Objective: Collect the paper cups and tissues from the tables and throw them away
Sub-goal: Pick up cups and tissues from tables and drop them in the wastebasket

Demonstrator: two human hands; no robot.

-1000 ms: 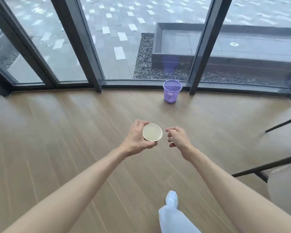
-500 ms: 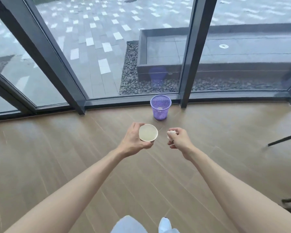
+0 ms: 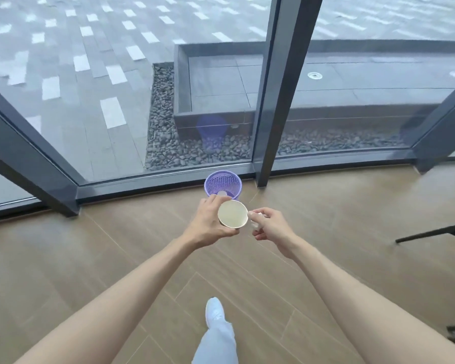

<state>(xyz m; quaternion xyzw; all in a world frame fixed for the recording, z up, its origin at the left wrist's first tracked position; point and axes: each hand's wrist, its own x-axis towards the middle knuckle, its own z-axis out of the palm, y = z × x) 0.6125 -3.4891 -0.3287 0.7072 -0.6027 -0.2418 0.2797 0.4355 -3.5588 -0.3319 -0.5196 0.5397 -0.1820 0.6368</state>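
My left hand point(image 3: 208, 222) grips a paper cup point(image 3: 232, 214) from its left side; the cup's open mouth faces me and looks empty. My right hand point(image 3: 271, 227) is closed around a crumpled white tissue point(image 3: 254, 221), which pokes out beside the cup's right rim. Just beyond both hands a purple mesh waste bin point(image 3: 223, 183) stands on the wooden floor against the window sill. Something pale lies at the bin's bottom. My left fingers overlap the bin's near rim in the view.
Floor-to-ceiling glass with dark frames point(image 3: 281, 88) runs right behind the bin. Black furniture legs point(image 3: 436, 232) reach in at the right edge. My white shoe point(image 3: 214, 311) and light trouser leg are below the hands on the wooden floor point(image 3: 90, 258).
I have walked toward the window, so the purple bin has come much closer and now sits right behind my hands. Both hands keep their hold on the cup and tissue.
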